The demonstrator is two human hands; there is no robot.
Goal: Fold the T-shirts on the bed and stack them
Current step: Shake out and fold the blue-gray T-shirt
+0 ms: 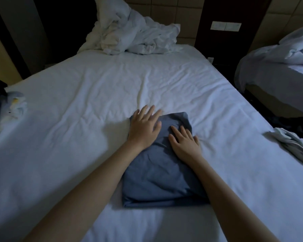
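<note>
1. Both hands lie flat with fingers straight and spread, gripping nothing. Left hand [143, 130] covers the far left corner of the folded slate-blue cotton T-shirt [157, 177], its fingertips reaching past onto the sheet. Right hand [184, 145] presses the shirt's far right part.
2. That shirt rests as a rough rectangle mid-width on the near half of the wide bed with a creased white sheet [94, 84].
3. This looks like the final smoothing. Flat palms stroking from the centre out to the edges should keep the layers from sliding. The bunched far edge wants squaring first.
4. Crumpled white duvet [129, 35] sits heaped at the head end, well apart and no obstacle.
5. Second bed with pale bedding [278, 58] stands to the right.
6. Rumpled pale grey garment [290, 145] hangs at the right edge, probably still to fold.
7. Heap of pale blue and white clothing [9, 109] lies at the left edge. I cannot tell whether it is folded, so where the stack belongs is unclear.
</note>
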